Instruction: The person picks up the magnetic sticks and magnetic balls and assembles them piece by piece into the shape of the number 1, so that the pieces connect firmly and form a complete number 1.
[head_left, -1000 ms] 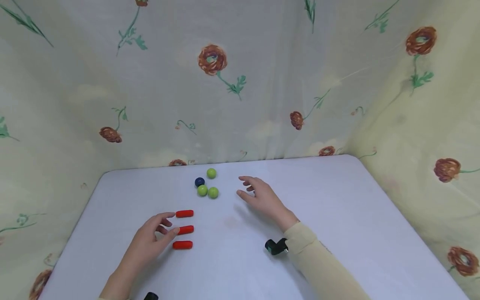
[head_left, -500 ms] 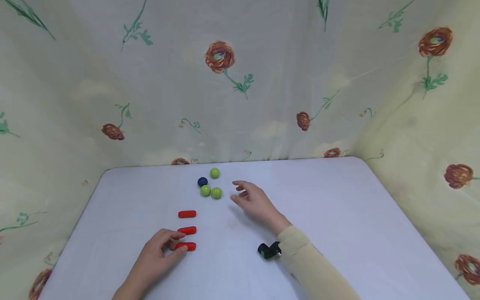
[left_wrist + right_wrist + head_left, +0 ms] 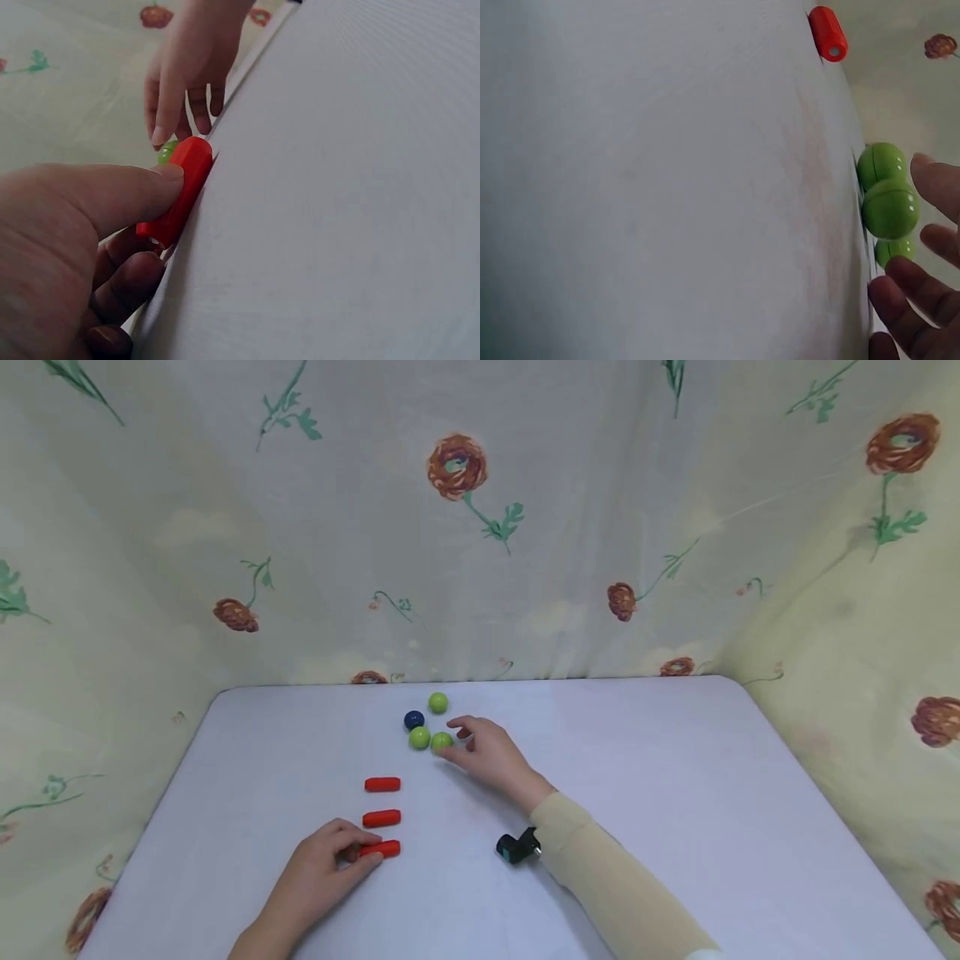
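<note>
My left hand pinches the nearest red cylinder between thumb and fingers. In the left wrist view, the thumb lies along this faceted red cylinder, with curled fingers beneath. Two more red cylinders lie beyond it, a middle one and a far one. My right hand is at the right side of a green ball, thumb and fingers spread. The right wrist view shows the fingertips apart from the green ball. A second green ball and a dark blue ball sit to its left.
Another green ball stands farther back, close to the table's rear edge. All lie on a white-covered table. Flowered cloth hangs behind and at both sides. A black wrist-worn device is under the right forearm.
My left hand has moved down from the upper red cylinders and taken hold of the nearest one. My right hand has moved left to the green ball. The head view has shifted slightly.
</note>
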Demonstrator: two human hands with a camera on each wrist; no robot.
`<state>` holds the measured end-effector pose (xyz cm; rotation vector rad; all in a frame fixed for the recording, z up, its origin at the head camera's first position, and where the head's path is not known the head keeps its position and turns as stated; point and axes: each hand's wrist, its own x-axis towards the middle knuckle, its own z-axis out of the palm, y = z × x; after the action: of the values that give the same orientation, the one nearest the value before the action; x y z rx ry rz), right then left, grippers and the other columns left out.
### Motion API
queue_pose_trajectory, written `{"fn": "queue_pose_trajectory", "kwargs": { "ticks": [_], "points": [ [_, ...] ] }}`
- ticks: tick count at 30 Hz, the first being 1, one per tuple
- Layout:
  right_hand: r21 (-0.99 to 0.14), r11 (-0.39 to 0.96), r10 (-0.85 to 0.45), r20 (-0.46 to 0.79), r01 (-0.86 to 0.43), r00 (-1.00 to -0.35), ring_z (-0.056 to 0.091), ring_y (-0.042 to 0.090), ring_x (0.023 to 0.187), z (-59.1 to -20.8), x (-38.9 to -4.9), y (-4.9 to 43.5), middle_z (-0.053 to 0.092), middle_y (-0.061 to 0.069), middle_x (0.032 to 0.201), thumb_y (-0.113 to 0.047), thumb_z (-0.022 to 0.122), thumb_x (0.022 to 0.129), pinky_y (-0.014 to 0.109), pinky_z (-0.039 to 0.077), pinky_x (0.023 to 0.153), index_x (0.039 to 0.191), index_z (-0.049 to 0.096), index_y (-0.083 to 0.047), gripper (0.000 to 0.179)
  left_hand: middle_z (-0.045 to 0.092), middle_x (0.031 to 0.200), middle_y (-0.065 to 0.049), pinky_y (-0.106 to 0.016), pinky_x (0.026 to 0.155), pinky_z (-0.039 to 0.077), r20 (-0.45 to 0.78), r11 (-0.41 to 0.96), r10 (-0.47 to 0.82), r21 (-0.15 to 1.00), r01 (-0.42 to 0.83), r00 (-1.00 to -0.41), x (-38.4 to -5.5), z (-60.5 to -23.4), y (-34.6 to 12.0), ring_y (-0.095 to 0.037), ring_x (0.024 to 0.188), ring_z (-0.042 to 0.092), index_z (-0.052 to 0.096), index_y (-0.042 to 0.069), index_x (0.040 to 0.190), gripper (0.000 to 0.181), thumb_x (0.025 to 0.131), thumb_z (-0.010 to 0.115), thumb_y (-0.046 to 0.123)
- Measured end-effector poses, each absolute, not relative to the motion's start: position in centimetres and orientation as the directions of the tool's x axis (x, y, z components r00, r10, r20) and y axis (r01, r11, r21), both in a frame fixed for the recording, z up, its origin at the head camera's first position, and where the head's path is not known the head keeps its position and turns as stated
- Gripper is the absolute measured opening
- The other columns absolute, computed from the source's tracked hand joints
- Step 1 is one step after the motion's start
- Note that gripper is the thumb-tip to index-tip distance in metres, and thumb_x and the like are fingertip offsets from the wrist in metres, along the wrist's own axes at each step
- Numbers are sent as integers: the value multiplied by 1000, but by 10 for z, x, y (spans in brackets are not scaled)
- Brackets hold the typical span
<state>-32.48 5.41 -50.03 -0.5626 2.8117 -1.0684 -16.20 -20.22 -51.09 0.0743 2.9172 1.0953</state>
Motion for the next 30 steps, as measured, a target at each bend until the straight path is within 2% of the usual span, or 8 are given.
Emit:
{"fn": "queue_pose_trajectory", "kwargs": {
  "ticks": [5,11,16,24,30],
  "points": [
    [-638,716,-336,41,-284,-941,59,16,98,-503,-327,44,65,2,110,-49,74,86,34,50,85,127,63,-17,54,58,88,13,-23,69,50,-16,754,47,657,25,-999,-161,-509,-202,-8,77,53,76,31,99,22,79,85,28],
    [-591,749,-330,61,-301,-942,59,15,95,-507,-328,40,65,-1,104,-45,73,88,35,49,84,122,66,-18,44,58,88,13,-24,69,50,-35,752,45,660,10,-998,-161,-510,-202,-8,77,53,76,31,98,21,79,84,29],
    [-638,706,-345,70,-308,-936,59,13,91,-505,-325,47,64,-5,105,-40,72,91,34,49,82,126,65,-19,41,58,88,13,-23,68,51,-32,751,47,660,14,-998,-163,-510,-202,-8,76,53,76,31,99,22,79,85,30],
    [-721,626,-337,95,-298,-937,61,5,97,-503,-315,76,65,-10,112,-38,73,91,29,49,87,130,63,-20,44,58,86,13,-23,67,50,-18,748,43,664,20,-999,-162,-510,-203,-9,75,53,76,31,99,23,78,86,28],
    [-821,529,-297,59,-215,-953,66,4,95,-502,-304,101,64,-6,118,-30,75,89,28,54,77,133,62,-22,46,57,85,13,-22,66,49,-23,743,44,669,17,-999,-162,-509,-202,-9,75,53,77,29,101,25,78,86,28]
  ]
}}
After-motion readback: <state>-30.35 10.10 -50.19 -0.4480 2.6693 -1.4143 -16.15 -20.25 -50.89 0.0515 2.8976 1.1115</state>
